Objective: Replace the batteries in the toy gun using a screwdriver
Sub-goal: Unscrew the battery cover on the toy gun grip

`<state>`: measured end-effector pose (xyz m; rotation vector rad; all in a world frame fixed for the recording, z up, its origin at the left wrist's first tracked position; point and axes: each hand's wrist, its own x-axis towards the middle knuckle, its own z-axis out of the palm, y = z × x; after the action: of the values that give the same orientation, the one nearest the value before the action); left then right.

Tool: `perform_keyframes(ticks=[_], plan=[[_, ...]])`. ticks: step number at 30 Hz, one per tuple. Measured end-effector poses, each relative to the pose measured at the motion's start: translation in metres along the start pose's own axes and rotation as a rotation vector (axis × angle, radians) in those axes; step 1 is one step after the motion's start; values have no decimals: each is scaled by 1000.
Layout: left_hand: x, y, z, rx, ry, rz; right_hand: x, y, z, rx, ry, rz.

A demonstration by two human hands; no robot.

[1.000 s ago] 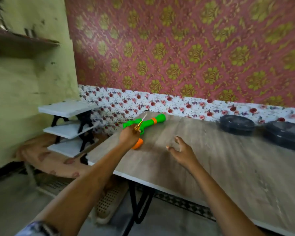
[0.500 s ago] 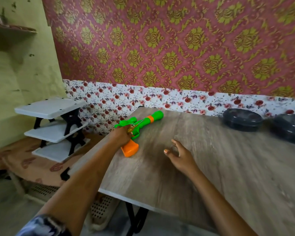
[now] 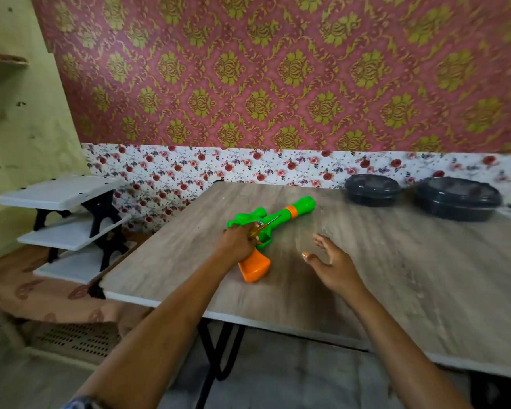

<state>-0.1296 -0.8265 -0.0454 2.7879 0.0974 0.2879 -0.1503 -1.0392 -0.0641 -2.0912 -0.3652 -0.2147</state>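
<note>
Green and orange toy gun flat on its side near the left end of the wooden table, barrel toward the wall, orange grip toward the near edge. Left hand down over the middle of the gun, fingers closed around a yellow-handled screwdriver whose thin shaft lies slanted across the green body; whether those fingers also press on the gun itself, hard to tell. Right hand spread wide and holding nothing, hovering low over the bare wood just beside the gun, apart from it. Two dark lidded containers well off at the far right by the wall, out of the way. No battery cover or screw showing from this angle, and no spare batteries in sight, so probably the very start: getting tool and toy in hand. To do this step well: bring the free right hand onto the grip or barrel and pin the gun firmly before any turning, since smooth light plastic on a smooth top likely slides. Roll the toy until the cover screw faces up. Pass the screwdriver to whichever hand turns best, seat the tip squarely, push straight down while turning slowly to spare the small head. Keep the loosened screw away from the near edge, where a roll means a drop to the floor.
</note>
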Motion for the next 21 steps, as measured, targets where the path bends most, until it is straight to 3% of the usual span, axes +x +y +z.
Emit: perform_keyframes(ticks=[12,15,19,21], plan=[[-47,103,40,-79,21,158,-48,39,-45,-69,100,82],[-54,108,44,-203,54,215,-44,37,-44,-29,103,137],[-53,94,42,-537,229,-10,-39,37,-41,-180,-29,213],[-47,89,40,-536,183,-88,-31,36,-37,-326,-74,268]])
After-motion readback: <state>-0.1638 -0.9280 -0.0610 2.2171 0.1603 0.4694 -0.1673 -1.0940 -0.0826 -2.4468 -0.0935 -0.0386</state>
